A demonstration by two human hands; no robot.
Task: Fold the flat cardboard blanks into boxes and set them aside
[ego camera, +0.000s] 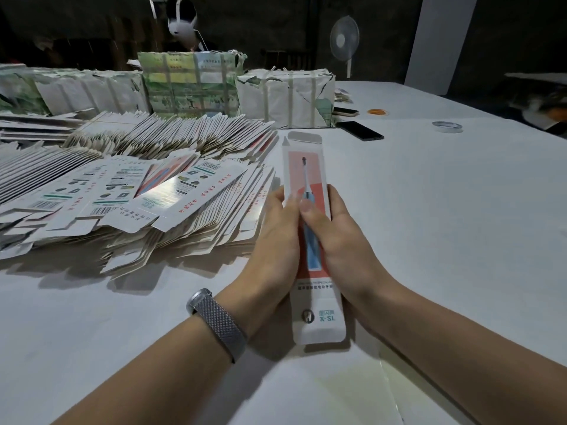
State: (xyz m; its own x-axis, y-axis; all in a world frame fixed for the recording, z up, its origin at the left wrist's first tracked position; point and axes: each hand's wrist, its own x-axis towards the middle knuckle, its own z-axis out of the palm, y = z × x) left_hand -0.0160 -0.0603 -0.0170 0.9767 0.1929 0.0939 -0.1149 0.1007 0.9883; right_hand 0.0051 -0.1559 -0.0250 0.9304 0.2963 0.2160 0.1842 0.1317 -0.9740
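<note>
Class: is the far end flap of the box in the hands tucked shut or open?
Open: the box far flap sticks straight out, untucked.

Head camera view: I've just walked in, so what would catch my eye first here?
Probably the long toothbrush box held up in the centre, pinched from both sides by the left hand and the right hand. Next, the big sprawl of flat cardboard blanks fanned across the left of the white table. Behind them stand strapped bundles, with a black phone to the right.
</note>
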